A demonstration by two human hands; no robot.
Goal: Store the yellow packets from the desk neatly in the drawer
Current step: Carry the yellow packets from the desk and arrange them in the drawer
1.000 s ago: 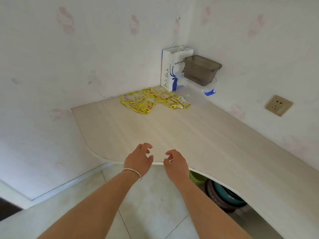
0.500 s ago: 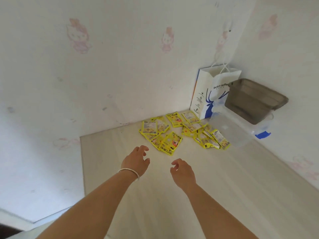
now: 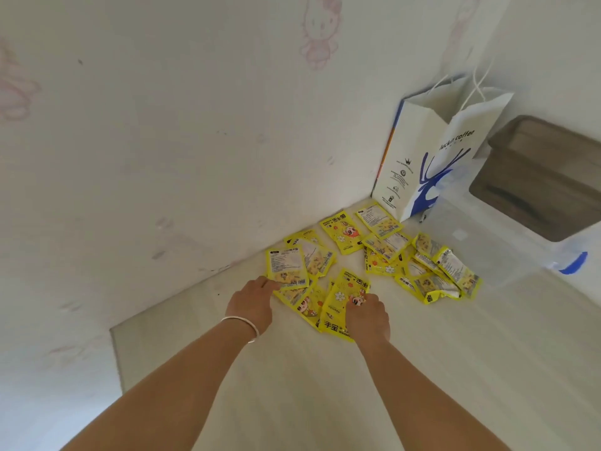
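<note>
Several yellow packets [image 3: 383, 255] lie scattered on the pale wooden desk [image 3: 325, 385], in the corner by the wall. My left hand [image 3: 252, 302] reaches the left side of the pile, and its fingertips touch the edge of a face-down packet [image 3: 286, 266]. My right hand [image 3: 369, 317] lies on a nearer packet with a cartoon print [image 3: 341, 299], its fingers curled onto it. The drawer [image 3: 546, 177], grey-brown and pulled open, juts out of a clear plastic unit [image 3: 487, 252] at the right.
A white paper bag with a blue deer logo [image 3: 432, 157] stands in the corner behind the packets. Blue tape [image 3: 574, 263] marks the clear unit. Walls close off the desk at the back and right, and the desk's left edge [image 3: 115, 353] drops off.
Both hands have travelled forward across the desk to the pile and now touch the packets. The view has closed in on the corner.
</note>
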